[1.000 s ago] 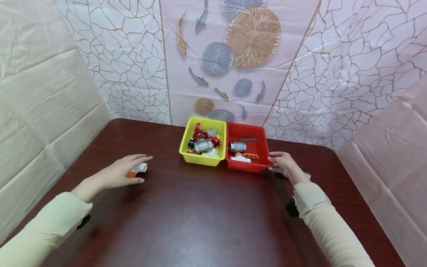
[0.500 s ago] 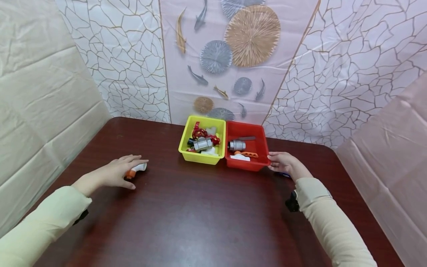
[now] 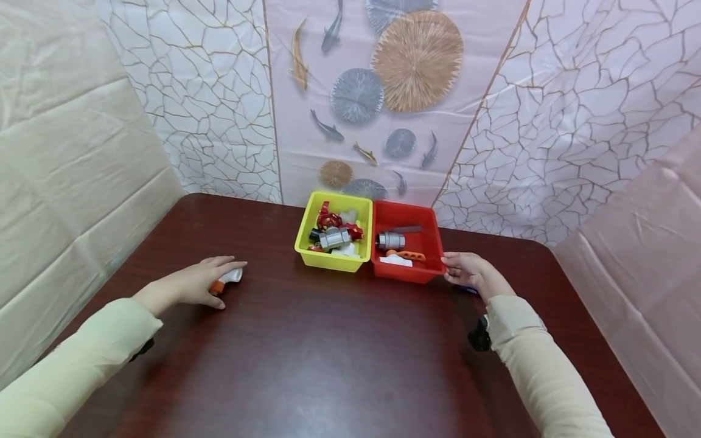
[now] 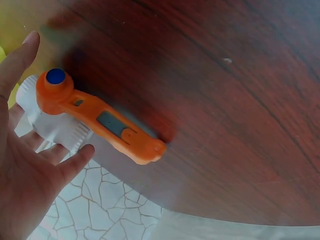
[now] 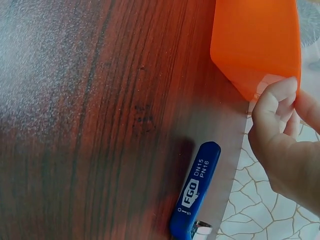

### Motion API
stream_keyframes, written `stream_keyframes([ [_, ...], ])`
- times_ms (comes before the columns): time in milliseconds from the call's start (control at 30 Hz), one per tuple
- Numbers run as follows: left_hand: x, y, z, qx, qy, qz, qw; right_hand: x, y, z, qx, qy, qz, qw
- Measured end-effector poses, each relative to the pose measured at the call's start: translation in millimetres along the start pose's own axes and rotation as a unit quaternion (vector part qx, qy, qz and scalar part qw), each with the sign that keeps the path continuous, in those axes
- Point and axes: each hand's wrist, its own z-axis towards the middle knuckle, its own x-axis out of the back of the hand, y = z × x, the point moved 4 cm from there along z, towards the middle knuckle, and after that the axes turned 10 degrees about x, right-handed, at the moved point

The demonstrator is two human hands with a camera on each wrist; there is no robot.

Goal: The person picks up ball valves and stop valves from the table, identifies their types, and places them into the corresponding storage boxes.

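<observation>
In the head view, my left hand (image 3: pixel 194 285) hovers at the table's left side with fingers extended and thumb apart. Its fingers are spread about a white plastic ball valve (image 4: pixel 45 120) with an orange lever handle (image 4: pixel 107 120); whether they touch it, I cannot tell. The valve lies on the table. My right hand (image 3: pixel 471 271) pinches the rim of a red bin (image 3: pixel 408 272) at its near right corner. Inside that bin are a metal valve (image 3: pixel 391 240) and a white valve with an orange handle (image 3: pixel 413 256). A blue-handled valve (image 5: pixel 200 175) lies just beside the right hand.
A yellow bin (image 3: pixel 328 261) stands against the red bin's left side, holding a metal valve (image 3: pixel 334 238), red-handled parts and white fittings. Dark wood tabletop (image 3: pixel 306 353) spreads in front. A patterned cloth wall (image 3: pixel 219 121) rises behind the bins, with plain cloth walls at both sides.
My left hand has drawn back slightly, its thumb moving away from the valve. The right hand keeps its pinch on the red bin while its wrist shifts a little right. The bins stay put.
</observation>
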Motion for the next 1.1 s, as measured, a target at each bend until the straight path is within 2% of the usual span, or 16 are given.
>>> stream_keyframes([
  [200, -0.4, 0.6, 8.7, -0.007, 0.018, 0.037, 0.9991, -2.0, -1.0, -0.8, 0.005, 0.002, 0.001, 1.000],
  [367, -3.7, 0.7, 17.7, -0.005, 0.026, 0.046, 0.9986, -2.4, -1.9, -3.9, 0.007, 0.006, -0.004, 1.000],
  [667, -8.7, 1.1, 26.1, 0.024, 0.009, 0.067, 0.9974, 0.3, 0.1, -1.8, 0.011, 0.016, -0.004, 1.000],
  [867, -4.6, 1.9, 28.8, 0.012, 0.005, 0.087, 0.9961, -2.3, -2.0, -1.0, 0.015, 0.020, -0.003, 1.000],
  [1100, 4.0, -3.2, 30.9, 0.014, -0.040, 0.070, 0.9967, -2.8, -1.7, -4.3, 0.022, 0.030, -0.026, 0.999],
])
